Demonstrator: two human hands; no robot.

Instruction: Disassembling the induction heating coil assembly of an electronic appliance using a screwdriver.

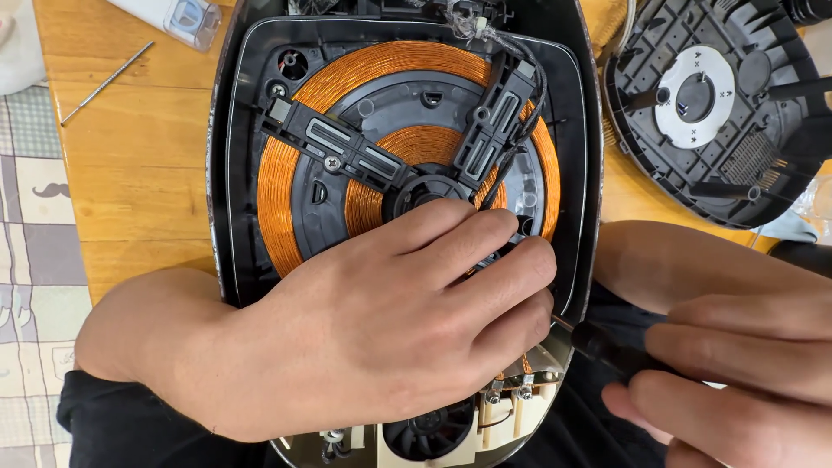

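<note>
Head view: looking straight down at an opened cooker (227,173) lying on a wooden table (139,165).
Cooker inside: shiny orange wire coil (277,173) wound in rings, with black plastic arms (347,156) crossing over it.
Left hand (373,329): lying flat on the lower part of the coil, palm down, fingers bent a little and pressing, not wrapped around anything.
Left fingertips (529,260): at the right edge of the coil, close to the dark rim.
Right hand (737,364): closed around a screwdriver (607,347) with a black handle, down at the right.
Screwdriver tip: pointing left, hidden under the left fingers near the cooker's edge.
Small fan (429,429): round and black, in a cream frame at the bottom of the cooker, just below the left hand.
Black bottom cover (745,156): taken off, lying to the upper right on the table, with a round silver plate (693,95) in the middle.
Thin metal rod (104,84): alone on the table at the upper left, well away from both hands.
Checked cloth (35,260): far left, beside the table.
</note>
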